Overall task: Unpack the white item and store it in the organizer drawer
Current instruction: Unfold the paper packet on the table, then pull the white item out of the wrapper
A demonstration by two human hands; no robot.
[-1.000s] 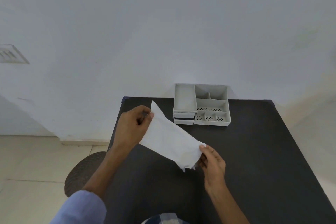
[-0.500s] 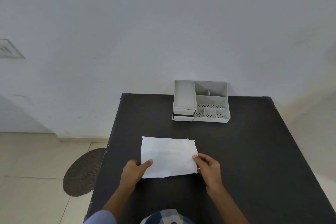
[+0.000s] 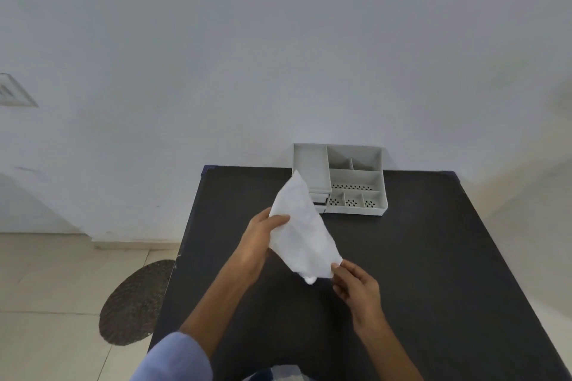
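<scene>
Two hands (image 3: 309,263) raised, pinching tilted white packet (image 3: 301,232)

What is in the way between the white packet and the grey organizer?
Nothing visible. Both hands hold the white packet up over the black table, and only bare tabletop lies between it and the organizer. Its small drawers look shut.

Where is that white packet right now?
The white packet is held up over the black table, tilted between the left hand and right hand, just in front of the grey organizer.
</scene>
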